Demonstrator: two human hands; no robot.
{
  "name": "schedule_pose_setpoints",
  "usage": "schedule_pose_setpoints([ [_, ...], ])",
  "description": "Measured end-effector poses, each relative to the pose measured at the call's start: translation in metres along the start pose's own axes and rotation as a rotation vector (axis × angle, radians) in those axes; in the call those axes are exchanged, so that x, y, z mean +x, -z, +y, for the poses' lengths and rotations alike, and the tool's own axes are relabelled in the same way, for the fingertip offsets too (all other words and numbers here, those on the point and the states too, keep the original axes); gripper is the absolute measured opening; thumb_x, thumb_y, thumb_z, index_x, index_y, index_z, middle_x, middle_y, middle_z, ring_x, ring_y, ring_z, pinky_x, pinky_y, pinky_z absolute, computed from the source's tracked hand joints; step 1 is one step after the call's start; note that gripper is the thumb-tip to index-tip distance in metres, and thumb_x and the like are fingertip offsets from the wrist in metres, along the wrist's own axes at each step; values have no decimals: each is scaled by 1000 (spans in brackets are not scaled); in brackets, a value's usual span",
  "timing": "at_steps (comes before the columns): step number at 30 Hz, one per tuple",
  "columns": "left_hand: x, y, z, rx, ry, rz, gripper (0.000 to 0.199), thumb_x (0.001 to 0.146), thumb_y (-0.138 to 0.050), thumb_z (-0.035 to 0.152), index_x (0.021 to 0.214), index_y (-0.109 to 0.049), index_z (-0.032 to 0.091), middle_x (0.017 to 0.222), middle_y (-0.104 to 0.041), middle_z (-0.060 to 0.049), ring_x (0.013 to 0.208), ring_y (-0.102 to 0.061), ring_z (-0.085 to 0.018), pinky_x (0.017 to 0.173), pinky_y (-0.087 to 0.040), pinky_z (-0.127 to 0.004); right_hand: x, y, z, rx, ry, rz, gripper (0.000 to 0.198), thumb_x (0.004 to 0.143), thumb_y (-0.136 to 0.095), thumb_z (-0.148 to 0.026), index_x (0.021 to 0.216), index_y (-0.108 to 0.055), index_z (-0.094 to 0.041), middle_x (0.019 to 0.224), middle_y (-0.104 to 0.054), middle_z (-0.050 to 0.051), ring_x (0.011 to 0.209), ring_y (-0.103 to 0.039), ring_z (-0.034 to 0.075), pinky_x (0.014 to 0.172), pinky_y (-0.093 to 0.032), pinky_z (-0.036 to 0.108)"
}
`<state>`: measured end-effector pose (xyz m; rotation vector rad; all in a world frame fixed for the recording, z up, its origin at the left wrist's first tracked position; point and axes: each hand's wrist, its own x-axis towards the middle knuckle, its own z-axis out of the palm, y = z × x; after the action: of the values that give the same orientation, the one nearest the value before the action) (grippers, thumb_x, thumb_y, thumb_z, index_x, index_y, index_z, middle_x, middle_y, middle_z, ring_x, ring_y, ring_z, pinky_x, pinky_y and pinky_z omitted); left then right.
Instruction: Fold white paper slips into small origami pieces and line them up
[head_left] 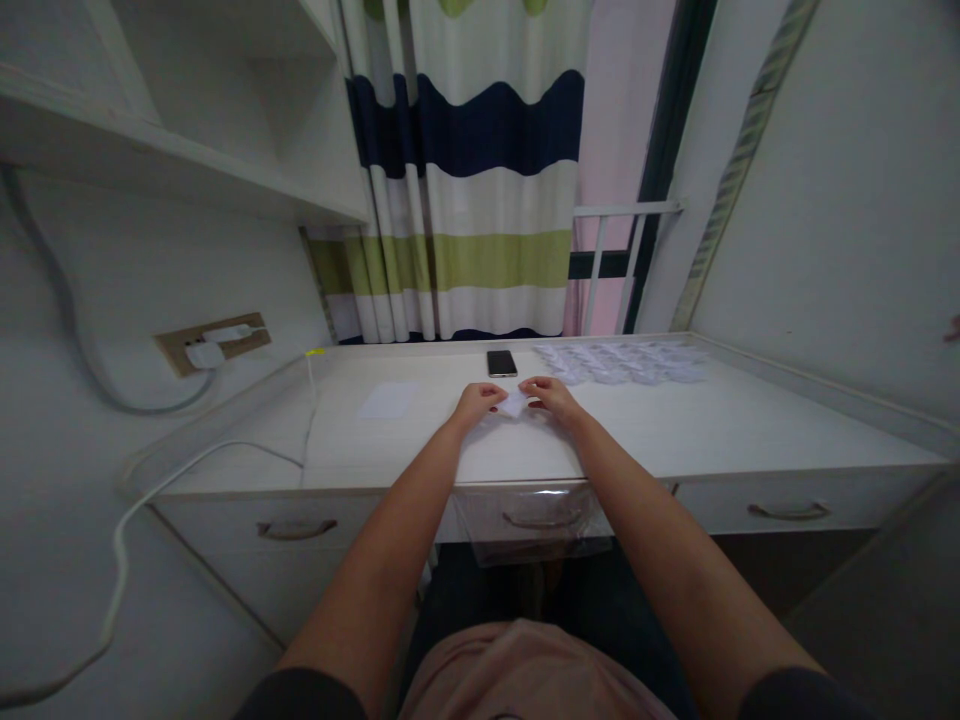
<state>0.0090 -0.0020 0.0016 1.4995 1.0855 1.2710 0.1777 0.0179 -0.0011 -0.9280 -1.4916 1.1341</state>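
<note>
A small folded piece of white paper (513,404) is held just above the desk, between my two hands. My left hand (477,402) pinches its left edge with thumb and fingers. On the opposite edge, the fingers of my right hand (550,397) are closed on the same paper. Its exact folds are too small to make out. Flat on the desk to the left lies a sheet of white paper (388,400). Behind my hands rests a dark phone (502,363). Rows of several folded white paper pieces (622,362) spread over the back right.
The white desk (757,425) meets a wall on each side and a striped curtain (502,200) behind. A white cable (217,448) trails across its left end. Clear plastic (529,520) hangs over the front edge by the middle drawer. A shelf (225,150) overhangs the upper left.
</note>
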Motion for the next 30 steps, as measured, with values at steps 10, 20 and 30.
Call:
schedule_pose_setpoints([
  [10, -1, 0, 3, -102, 80, -24, 21, 63, -70, 30, 72, -66, 11, 68, -67, -7, 64, -61, -15, 63, -45, -26, 3, 5, 0, -48, 68, 59, 22, 52, -72, -36, 63, -67, -18, 64, -63, 2, 62, -55, 13, 59, -44, 26],
  [20, 2, 3, 3, -192, 103, 14, 32, 68, -65, 41, 76, -65, 11, 72, -69, -10, 64, -63, -15, 60, -46, -24, 3, 6, -1, 24, 13, 103, 28, 50, -73, -41, 63, -65, -17, 67, -65, 3, 66, -57, 14, 61, -44, 26],
  [30, 1, 4, 5, -195, 78, 46, 25, 74, -61, 35, 79, -63, 11, 72, -68, -9, 66, -64, -14, 61, -45, -23, 2, 8, 0, 73, 13, 111, 32, 58, -68, -47, 69, -65, -18, 78, -67, 6, 73, -60, 15, 64, -45, 27],
])
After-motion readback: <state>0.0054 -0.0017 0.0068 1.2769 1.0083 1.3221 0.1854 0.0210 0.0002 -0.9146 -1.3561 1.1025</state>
